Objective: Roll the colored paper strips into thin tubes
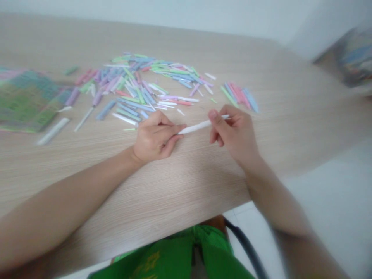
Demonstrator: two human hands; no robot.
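A slim white pen [195, 127] is held level between my two hands, above the front part of the table. My left hand [157, 136] pinches its left end between thumb and fingers. Its right end lies in the grip of my right hand [232, 130], with the thumb on top and the fingers curled below. Beyond my hands spreads a loose pile of pastel pen parts [139, 91] in blue, green, purple, pink and white. A small row of pink, blue and green pieces [240, 96] lies just past my right hand. The picture is slightly blurred.
On the left lies a stack of green, blue and pink pieces [27, 100], seemingly in clear wrapping. A white tube [54, 131] rests before it. The wooden table [180, 186] ends near my lap. A blurred container [356, 58] stands at the far right.
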